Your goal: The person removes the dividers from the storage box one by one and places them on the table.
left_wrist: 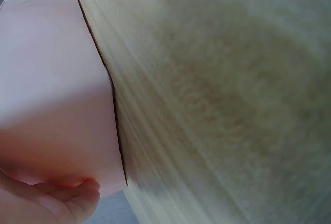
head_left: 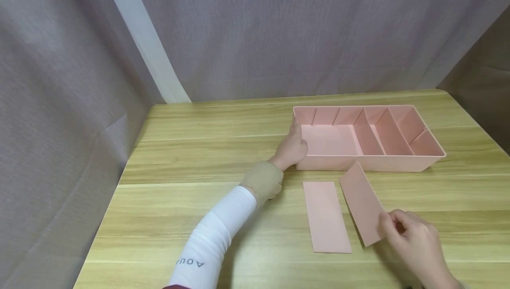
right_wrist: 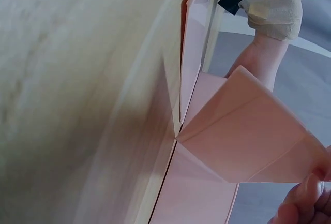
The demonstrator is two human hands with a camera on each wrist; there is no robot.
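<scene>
The box (head_left: 370, 163) sits upright on the far right part of the surface (head_left: 167, 209), its long near wall facing the person. 2 dividers (head_left: 367, 136) stand across it, making 3 compartments, the left widest; upright lines on its far wall look like slots meant to hold such pieces straight. The left hand (head_left: 292, 145) grips the box's left end, fingers against the outside of the wall, probably to stop it sliding. The right hand (head_left: 416, 238) pinches the raised panel (head_left: 362, 207) by its right edge near the close end, which leaves most of it free; it tilts up, its top corner near the box, though contact cannot be told. The flat panel (head_left: 327, 218) lies just beside it, likely for easy reach.
</scene>
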